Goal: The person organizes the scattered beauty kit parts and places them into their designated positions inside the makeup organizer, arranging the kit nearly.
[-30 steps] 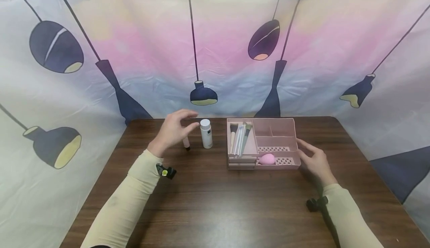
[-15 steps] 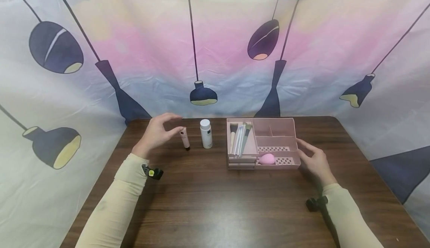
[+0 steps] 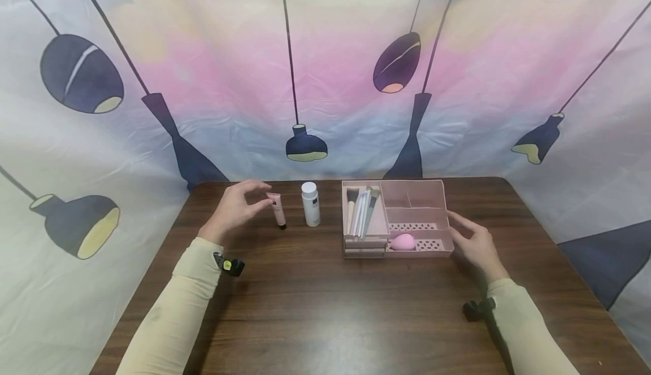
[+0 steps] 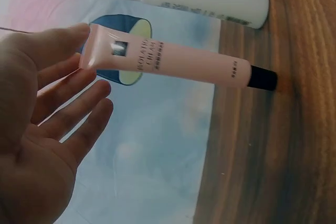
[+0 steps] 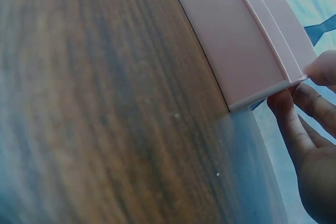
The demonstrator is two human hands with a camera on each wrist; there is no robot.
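Observation:
A slim pink cream tube (image 3: 277,211) with a black cap stands cap-down, leaning slightly left, near the back of the table. Thumb and index finger of my left hand (image 3: 232,210) pinch its flat top end, and the other fingers spread below it in the left wrist view. Just right of the tube, a white bottle (image 3: 311,205) stands upright. My right hand (image 3: 477,245) touches the right side of a pink organizer (image 3: 419,194), its fingertips against the side wall and corner. Inside the organizer lie several makeup brushes (image 3: 363,211) at the left and a pink makeup sponge (image 3: 404,242) in front.
The brown wooden table (image 3: 325,307) stretches toward me in front of these things. Behind it hangs a fabric backdrop (image 3: 244,81) printed with lamps. Small drawers (image 3: 364,249) form the organizer's front left part.
My left hand has moved left from beside the white bottle to the tube and now pinches its top. The tube tilts a little further left. The right hand stays at the organizer.

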